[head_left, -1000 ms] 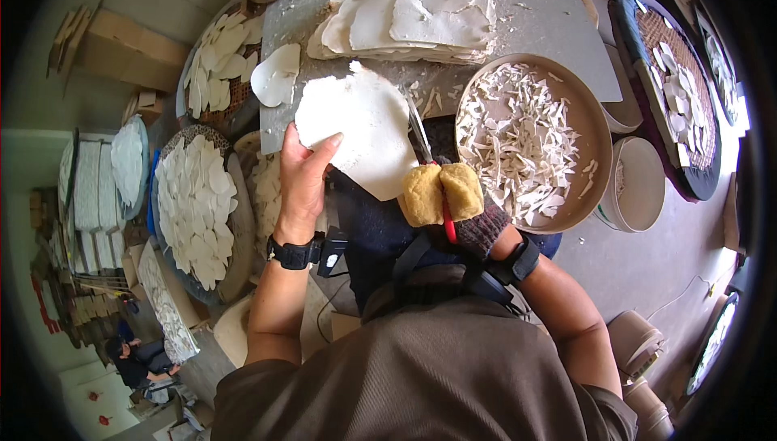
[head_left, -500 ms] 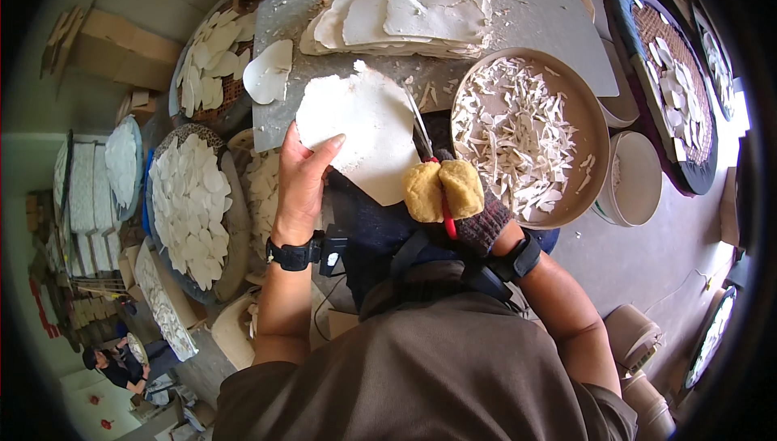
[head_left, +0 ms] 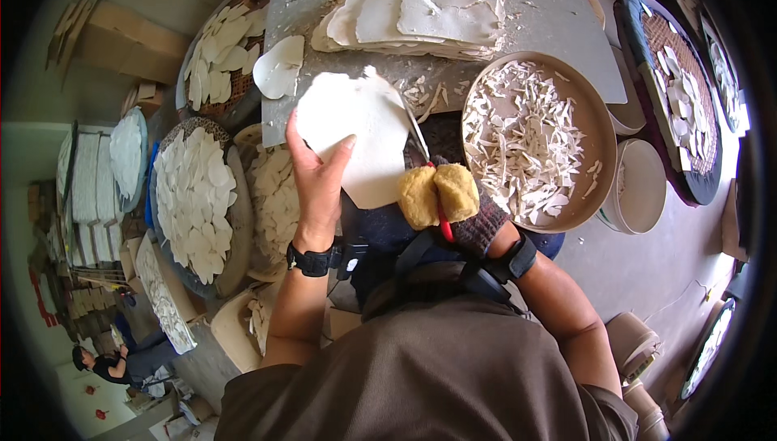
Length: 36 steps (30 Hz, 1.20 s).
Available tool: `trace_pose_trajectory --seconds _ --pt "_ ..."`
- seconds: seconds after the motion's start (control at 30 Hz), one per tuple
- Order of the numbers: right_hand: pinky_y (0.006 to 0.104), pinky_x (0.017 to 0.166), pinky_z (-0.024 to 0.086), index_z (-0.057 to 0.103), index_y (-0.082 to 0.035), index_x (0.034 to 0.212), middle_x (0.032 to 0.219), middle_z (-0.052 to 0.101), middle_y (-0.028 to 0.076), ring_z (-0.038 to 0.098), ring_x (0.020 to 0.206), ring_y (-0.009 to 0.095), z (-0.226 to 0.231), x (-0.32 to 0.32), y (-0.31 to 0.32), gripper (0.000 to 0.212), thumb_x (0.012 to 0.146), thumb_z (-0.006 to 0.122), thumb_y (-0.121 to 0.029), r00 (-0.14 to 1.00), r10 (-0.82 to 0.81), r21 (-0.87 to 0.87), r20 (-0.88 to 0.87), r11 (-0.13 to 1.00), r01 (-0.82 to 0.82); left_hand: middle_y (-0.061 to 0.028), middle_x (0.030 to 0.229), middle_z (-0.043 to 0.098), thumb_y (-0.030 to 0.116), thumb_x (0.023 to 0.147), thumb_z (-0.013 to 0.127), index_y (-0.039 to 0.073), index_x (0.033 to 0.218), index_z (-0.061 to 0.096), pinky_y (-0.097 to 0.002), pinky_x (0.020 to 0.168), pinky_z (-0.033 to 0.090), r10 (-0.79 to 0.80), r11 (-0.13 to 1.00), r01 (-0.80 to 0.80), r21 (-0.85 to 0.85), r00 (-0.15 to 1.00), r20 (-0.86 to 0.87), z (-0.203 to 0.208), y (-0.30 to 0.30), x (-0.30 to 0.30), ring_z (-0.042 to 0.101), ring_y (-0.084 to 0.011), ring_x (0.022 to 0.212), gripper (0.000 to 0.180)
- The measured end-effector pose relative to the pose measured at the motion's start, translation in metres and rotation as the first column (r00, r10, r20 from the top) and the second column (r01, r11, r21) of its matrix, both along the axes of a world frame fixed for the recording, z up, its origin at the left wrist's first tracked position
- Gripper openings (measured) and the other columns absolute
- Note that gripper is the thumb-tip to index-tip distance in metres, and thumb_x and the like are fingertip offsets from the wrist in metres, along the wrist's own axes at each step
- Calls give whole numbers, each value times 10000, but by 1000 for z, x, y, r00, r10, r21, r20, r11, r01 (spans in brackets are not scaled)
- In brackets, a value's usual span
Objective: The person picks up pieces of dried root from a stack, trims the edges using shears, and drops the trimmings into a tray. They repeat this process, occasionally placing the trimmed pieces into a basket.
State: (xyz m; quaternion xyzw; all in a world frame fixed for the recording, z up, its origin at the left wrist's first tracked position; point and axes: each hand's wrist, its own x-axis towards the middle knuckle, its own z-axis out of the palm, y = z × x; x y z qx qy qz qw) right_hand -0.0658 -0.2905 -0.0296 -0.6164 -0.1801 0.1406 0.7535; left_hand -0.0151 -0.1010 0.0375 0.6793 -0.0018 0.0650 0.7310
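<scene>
My left hand point(head_left: 317, 182) holds a large flat white sheet point(head_left: 356, 129) from below, thumb on its top face. My right hand point(head_left: 453, 202), in a dark knit glove with yellow padded fingers, grips scissors point(head_left: 422, 150) with red handles. Their blades sit at the sheet's right edge. Both hands hover just in front of a grey table point(head_left: 558, 36). A stack of similar uncut white sheets point(head_left: 421, 4) lies on that table beyond the hands.
A round tray point(head_left: 595, 129) of white offcuts stands right of my hands. Left are round trays of trimmed white pieces point(head_left: 194, 198) and another basket point(head_left: 218, 53). A dark round tray point(head_left: 672, 101) and an empty bowl point(head_left: 639, 190) sit at right. A person point(head_left: 113, 364) is far lower left.
The sheet has turned a little in my left hand, and the scissors have worked further along its right edge. Both hands stay in the same place.
</scene>
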Motion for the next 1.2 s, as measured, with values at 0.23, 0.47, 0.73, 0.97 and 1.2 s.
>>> trace_pose_trajectory --seconds 0.23,0.47,0.73,0.97,1.2 --pt "287 831 448 544 -39 1039 1009 594 77 573 927 193 -1 4 8 301 771 632 -143 990 38 172 -133 985 -15 -117 1231 378 -27 759 584 24 1317 177 -294 920 371 -1 1000 0 -18 999 -48 -4 13 -4 411 -168 1098 692" --pt "317 869 420 527 -63 1074 1054 569 102 539 985 230 -16 -1 16 363 748 643 -173 1000 5 134 -11 991 -3 -118 1233 367 -38 755 577 24 1317 183 -282 907 382 0 999 0 37 1000 0 -6 21 -1 427 -161 1074 689" --pt "311 869 436 479 15 1109 1091 544 135 543 996 196 -24 1 5 257 902 424 -128 977 89 -237 192 971 -42 -120 1220 388 -26 756 586 30 1334 159 -279 874 417 -100 995 101 -1 987 -122 -2 24 -2 461 -161 1051 721" --pt "326 924 411 454 23 1134 1118 528 121 531 1021 205 -15 -2 7 282 921 390 -150 971 143 179 -191 978 -109 -113 1222 396 -10 760 594 32 1333 163 -282 887 411 -131 990 134 31 987 -91 -4 28 2 457 -163 1067 718" --pt "313 962 380 422 14 1181 1174 494 115 491 1078 181 -52 7 5 296 915 407 -115 975 201 470 -96 873 -134 -115 1259 351 -11 741 603 41 1339 171 -296 916 383 -355 929 368 50 919 -173 8 42 12 420 -170 1105 740"
